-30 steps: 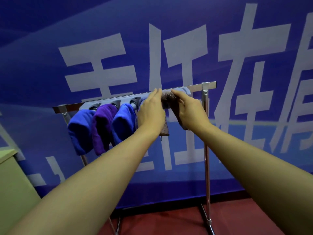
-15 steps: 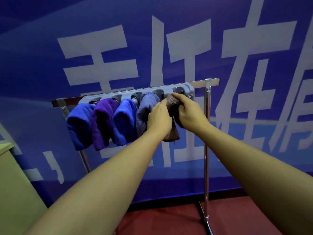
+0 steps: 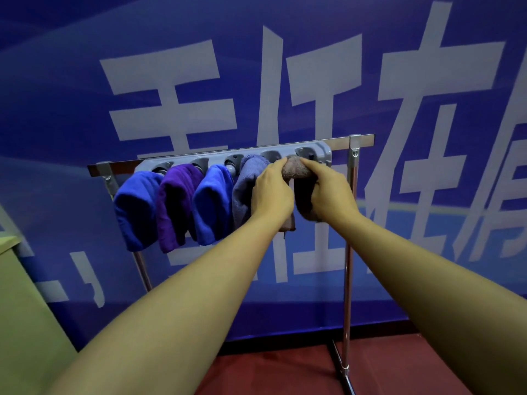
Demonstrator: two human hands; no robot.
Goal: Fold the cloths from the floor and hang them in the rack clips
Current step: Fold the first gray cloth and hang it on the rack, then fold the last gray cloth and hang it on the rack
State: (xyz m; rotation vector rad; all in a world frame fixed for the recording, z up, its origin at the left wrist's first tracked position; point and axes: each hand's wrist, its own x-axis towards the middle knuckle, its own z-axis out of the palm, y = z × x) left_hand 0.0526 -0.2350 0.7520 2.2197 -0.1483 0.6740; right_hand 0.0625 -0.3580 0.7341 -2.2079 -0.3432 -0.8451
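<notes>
A grey clip strip (image 3: 322, 151) runs along the metal rack bar (image 3: 365, 138). From its clips hang a blue cloth (image 3: 137, 209), a purple cloth (image 3: 174, 203), a second blue cloth (image 3: 212, 201) and a grey-lilac cloth (image 3: 245, 183). A folded brown cloth (image 3: 296, 169) sits just under the rightmost clip. My left hand (image 3: 271, 192) grips its left side. My right hand (image 3: 328, 192) grips its right side, fingers over the top. Both hands hide most of the brown cloth's lower part.
The rack's right post (image 3: 349, 252) runs down to a foot on the red floor (image 3: 385, 366). A blue banner with large white characters (image 3: 199, 81) hangs close behind. A pale green cabinet (image 3: 20, 309) stands at the left edge.
Both hands have dropped from the clip strip's level to just below it, with the brown cloth bunched between them. The grey-lilac cloth, hidden a second ago, now shows hanging.
</notes>
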